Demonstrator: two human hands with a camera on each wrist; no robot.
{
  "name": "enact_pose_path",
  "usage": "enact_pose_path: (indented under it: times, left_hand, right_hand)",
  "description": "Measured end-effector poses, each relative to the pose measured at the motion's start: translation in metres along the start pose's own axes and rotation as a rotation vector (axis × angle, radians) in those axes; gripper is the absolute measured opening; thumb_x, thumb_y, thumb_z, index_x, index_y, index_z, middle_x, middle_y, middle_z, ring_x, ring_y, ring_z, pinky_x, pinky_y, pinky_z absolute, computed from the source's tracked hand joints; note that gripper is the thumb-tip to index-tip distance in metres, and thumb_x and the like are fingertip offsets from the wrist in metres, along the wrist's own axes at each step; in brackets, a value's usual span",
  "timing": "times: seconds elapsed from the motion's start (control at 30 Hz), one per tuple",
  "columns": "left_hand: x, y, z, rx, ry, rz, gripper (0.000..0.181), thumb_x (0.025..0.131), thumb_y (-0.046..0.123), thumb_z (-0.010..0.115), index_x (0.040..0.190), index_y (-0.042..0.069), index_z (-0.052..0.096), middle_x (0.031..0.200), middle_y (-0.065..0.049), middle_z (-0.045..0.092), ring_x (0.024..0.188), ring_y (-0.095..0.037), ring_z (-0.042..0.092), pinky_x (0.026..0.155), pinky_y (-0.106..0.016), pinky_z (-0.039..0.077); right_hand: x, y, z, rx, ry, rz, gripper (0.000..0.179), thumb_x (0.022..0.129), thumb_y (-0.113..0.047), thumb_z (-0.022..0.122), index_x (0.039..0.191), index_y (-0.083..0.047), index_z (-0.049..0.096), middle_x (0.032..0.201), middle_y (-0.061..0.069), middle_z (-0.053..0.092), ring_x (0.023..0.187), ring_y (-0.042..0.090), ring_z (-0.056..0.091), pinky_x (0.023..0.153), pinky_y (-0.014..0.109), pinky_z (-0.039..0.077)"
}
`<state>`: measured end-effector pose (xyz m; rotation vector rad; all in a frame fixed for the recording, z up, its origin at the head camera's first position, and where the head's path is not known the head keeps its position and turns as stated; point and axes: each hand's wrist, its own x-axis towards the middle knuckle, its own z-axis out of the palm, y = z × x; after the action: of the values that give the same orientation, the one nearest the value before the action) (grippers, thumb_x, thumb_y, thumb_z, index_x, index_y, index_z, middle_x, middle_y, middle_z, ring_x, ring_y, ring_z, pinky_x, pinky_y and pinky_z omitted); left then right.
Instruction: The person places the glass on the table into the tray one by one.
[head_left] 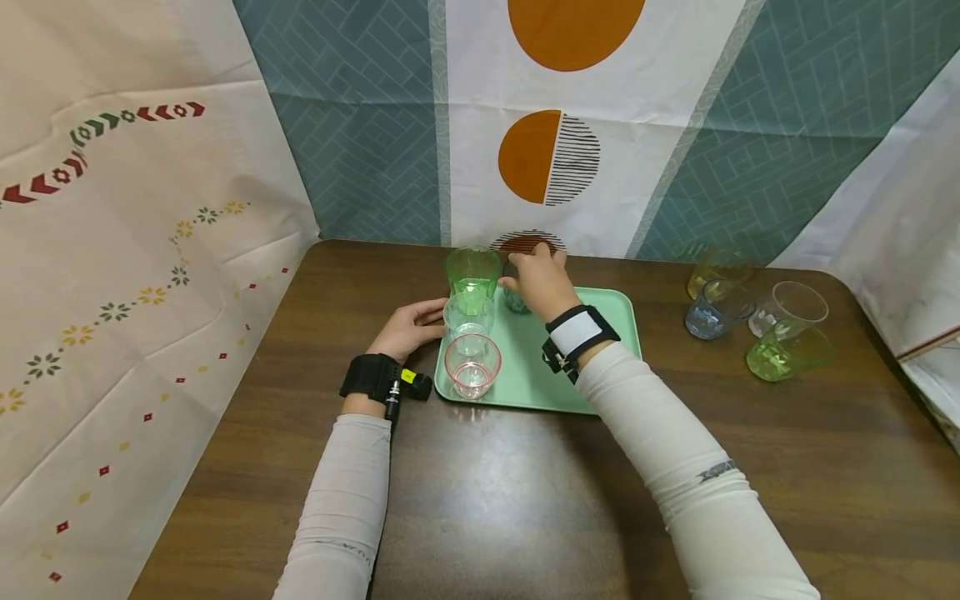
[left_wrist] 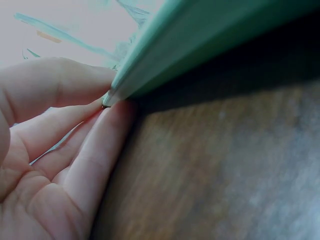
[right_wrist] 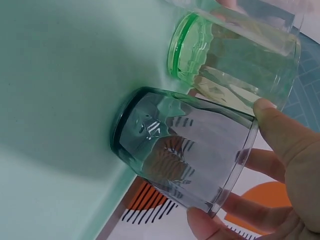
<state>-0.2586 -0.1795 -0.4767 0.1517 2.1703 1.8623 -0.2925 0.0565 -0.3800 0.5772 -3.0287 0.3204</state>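
A pale green tray (head_left: 547,375) lies on the table. My left hand (head_left: 405,330) is at its left edge, where the left wrist view shows thumb and fingers pinching the tray's rim (left_wrist: 150,65). By its upper part, my right hand (head_left: 546,282) grips a dark teal glass (right_wrist: 175,145), which stands upright with its base at the tray's far side. Left of that glass, a row runs along the tray's left side: a green glass (head_left: 472,273) at the back, a clear glass (head_left: 468,315), then a red-rimmed clear glass (head_left: 472,367) in front.
Toward the table's right end stand a yellowish glass (head_left: 716,268), a blue glass (head_left: 712,312), a clear glass (head_left: 798,302) and a green glass (head_left: 780,357), close together. A patterned cloth (head_left: 360,125) hangs behind the wooden table (head_left: 480,500), with more cloth at both sides.
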Motion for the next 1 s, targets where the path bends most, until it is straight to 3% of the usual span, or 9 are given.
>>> enact_pose_path:
  times: [0.4, 0.73, 1.0]
  left_hand:
    - [0.0, 0.0, 0.0, 0.005, 0.007, -0.009, 0.056, 0.088, 0.004, 0.066, 0.14, 0.006, 0.047, 0.141, -0.016, 0.05, 0.128, -0.024, 0.047, 0.105, -0.045, 0.042]
    - [-0.003, 0.002, 0.001, 0.004, -0.016, 0.009, 0.055, 0.089, 0.003, 0.065, 0.141, 0.004, 0.046, 0.142, -0.019, 0.048, 0.129, -0.027, 0.046, 0.105, -0.045, 0.043]
    - [-0.013, 0.02, 0.002, -0.031, -0.016, -0.014, 0.055, 0.087, -0.001, 0.065, 0.139, 0.0, 0.046, 0.141, -0.022, 0.049, 0.129, -0.029, 0.046, 0.106, -0.048, 0.041]
  right_hand:
    - [0.002, -0.001, -0.001, -0.008, -0.028, 0.015, 0.055, 0.092, -0.039, 0.06, 0.137, -0.008, 0.053, 0.12, 0.017, 0.065, 0.116, 0.037, 0.044, 0.103, 0.061, 0.029]
    - [-0.002, 0.002, 0.005, 0.015, 0.017, 0.005, 0.056, 0.092, -0.04, 0.06, 0.137, -0.007, 0.053, 0.113, 0.019, 0.067, 0.116, 0.037, 0.044, 0.101, 0.06, 0.029]
    - [-0.003, 0.004, 0.003, 0.068, 0.03, -0.01, 0.055, 0.093, -0.039, 0.06, 0.136, -0.004, 0.053, 0.117, 0.021, 0.063, 0.113, 0.036, 0.043, 0.099, 0.058, 0.029]
